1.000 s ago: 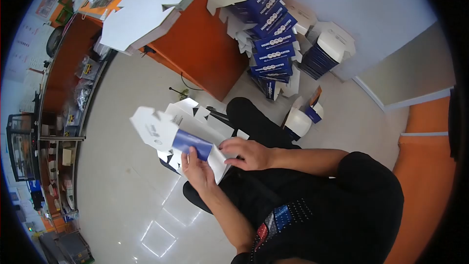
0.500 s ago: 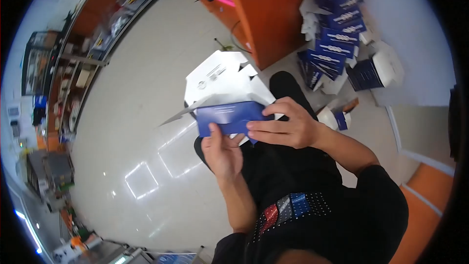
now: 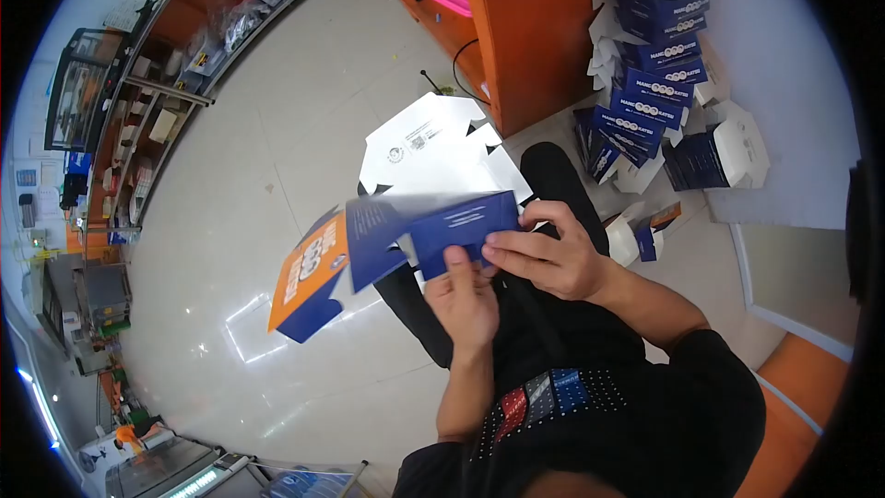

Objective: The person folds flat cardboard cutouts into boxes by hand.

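From where I stand, the blue-and-orange printed carton [image 3: 466, 221] is up over the person's lap, its orange panel slanting out over the floor [image 3: 286, 148]. The left hand [image 3: 466, 309] pinches the blue side, thumb flat on the print and the other fingers tucked beneath; the right hand [image 3: 562, 258] has its fingers bent close together, clamped on the near right end. I'd worry about that long orange end: it hangs unsupported, so its weight could twist the card or tear it at a crease if either pinch slackened. A hard thumb might also dent the blue face, and a shifting knee could send the white flat blank [image 3: 438, 148] beneath sliding off. (The leaning stack of cartons [image 3: 654, 83] by the orange cabinet [image 3: 539, 46] looks none too steady either.) The right thumb and the fingertips behind the card are hidden from me, the small print is too fine to read, and how many blanks lie underneath I can't tell.
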Motion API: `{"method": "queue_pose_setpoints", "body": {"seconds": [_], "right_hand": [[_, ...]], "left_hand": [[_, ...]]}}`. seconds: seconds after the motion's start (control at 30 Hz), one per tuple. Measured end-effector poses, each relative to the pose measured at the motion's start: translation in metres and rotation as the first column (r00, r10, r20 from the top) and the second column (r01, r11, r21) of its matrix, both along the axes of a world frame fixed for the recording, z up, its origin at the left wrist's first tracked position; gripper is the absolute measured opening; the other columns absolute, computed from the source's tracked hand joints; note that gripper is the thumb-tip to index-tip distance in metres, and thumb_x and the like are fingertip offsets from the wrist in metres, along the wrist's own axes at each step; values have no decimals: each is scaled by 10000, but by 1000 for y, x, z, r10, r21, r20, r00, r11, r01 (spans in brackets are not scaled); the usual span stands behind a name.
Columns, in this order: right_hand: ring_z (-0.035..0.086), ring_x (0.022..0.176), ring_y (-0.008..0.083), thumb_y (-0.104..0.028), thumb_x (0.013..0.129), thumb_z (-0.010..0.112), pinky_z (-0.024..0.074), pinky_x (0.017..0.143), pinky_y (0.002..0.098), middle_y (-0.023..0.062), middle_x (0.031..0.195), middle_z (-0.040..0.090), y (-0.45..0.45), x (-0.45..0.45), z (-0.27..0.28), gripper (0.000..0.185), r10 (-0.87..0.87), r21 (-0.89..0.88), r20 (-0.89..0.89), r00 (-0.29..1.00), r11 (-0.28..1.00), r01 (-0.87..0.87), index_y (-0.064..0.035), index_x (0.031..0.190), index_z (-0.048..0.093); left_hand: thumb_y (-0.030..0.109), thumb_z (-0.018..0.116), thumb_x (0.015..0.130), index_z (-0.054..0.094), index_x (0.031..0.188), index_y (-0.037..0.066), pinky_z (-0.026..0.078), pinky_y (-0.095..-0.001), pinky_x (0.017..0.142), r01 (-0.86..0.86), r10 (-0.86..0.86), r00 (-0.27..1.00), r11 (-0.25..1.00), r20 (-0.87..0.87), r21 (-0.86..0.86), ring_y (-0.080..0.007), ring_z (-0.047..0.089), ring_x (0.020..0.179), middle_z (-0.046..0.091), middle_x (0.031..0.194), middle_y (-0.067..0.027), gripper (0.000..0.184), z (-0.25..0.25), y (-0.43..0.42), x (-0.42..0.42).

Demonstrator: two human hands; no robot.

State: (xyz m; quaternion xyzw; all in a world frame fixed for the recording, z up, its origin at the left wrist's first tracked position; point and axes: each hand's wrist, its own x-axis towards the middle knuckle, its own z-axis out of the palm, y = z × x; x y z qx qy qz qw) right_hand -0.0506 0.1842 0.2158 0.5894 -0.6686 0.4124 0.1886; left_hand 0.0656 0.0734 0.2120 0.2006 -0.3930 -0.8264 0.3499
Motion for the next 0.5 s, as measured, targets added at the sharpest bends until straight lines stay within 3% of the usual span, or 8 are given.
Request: {"method": "queue_pose_setpoints", "body": {"seconds": [0.07,0.17,0.23,0.3,0.37,0.43,0.5], "right_hand": [[586,1035,252,-75,801,719,553,781,306,21,1142,671,-1,5,-1,324,-34,-6,35,999,999,34,-107,1120,764],[593,1033,277,-30,754,748,543,818,342,60,1084,650,-1,8,3,353,-23,-38,214,977,999,32,-80,1103,762],[606,1026,307,-40,723,783,527,864,384,104,1103,645,0,2,8,373,49,8,352,935,998,-55,-53,1093,737],[611,1022,312,-62,722,795,524,875,396,112,1111,642,-1,0,17,387,60,-1,446,893,998,-67,-51,1102,720],[616,1025,303,-97,699,821,515,887,403,99,1103,646,-7,1,35,466,62,-52,417,907,998,-45,-61,1145,692],[620,1011,285,-116,685,810,518,861,387,77,1094,644,-11,-1,47,460,122,37,279,953,990,-137,-62,1129,700],[625,961,256,-111,675,763,514,818,373,47,1032,653,-16,2,36,403,151,31,162,975,987,-158,-62,1073,721]], "left_hand": [[245,503,1073,648,1108,-69,609,-332,734,-64,66,995,997,69,-30,-226,714,918,711,1066,-162,347,1,15,-7],[173,527,1064,671,1111,-52,581,-301,827,-16,22,998,994,58,-108,-165,677,943,706,1043,-122,271,-7,8,0],[157,536,1055,676,1093,-52,563,-303,834,67,58,918,953,392,-297,-183,674,931,706,1027,-106,255,-7,7,5],[138,549,1037,668,1103,-53,549,-316,839,156,104,861,878,498,-453,-209,671,942,700,1043,-108,234,-13,9,10],[116,567,1011,647,1141,-53,538,-340,842,194,100,903,774,418,-603,-244,669,976,690,1091,-129,228,-41,16,12],[99,615,958,527,1301,-32,520,-397,870,239,87,934,567,346,-788,-300,634,1106,611,1243,-191,378,-53,19,12],[116,626,955,543,1264,-19,510,-383,882,163,136,952,534,275,-830,-299,641,1088,634,1201,-159,348,-49,26,9]]}}
